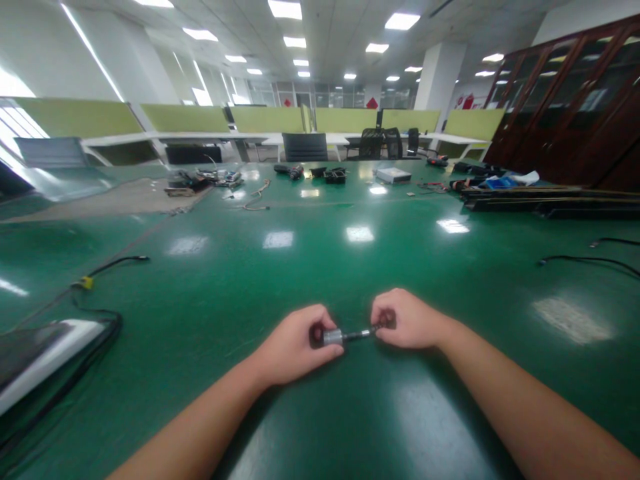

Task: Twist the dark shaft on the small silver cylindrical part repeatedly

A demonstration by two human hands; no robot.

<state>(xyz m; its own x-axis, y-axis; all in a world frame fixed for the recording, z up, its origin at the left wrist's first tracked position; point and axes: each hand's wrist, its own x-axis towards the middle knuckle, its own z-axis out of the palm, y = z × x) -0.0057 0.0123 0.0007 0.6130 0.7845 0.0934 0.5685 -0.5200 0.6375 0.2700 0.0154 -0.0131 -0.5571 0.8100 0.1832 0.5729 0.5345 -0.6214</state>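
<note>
Low over the green tabletop, my left hand (303, 343) pinches a small silver cylinder (333, 337) between thumb and fingers. A thin dark shaft (356, 335) with a shiny section runs from this cylinder to the right. My right hand (410, 320) is closed around the far end of the shaft, with thumb and fingertips pressed together. Its fingers cover that end, so its shape is hidden. The whole piece lies roughly level between both hands. Its exact kind is too small and blurred to make out.
A green table (225, 273) spreads around my hands. On the left are a white-edged device (55, 353) and black cables (107, 333). Farther back lie a power drill (295, 172), a grey box (393, 175) and dark strips (540, 203). Black cable ends (585, 259) reach in from the right.
</note>
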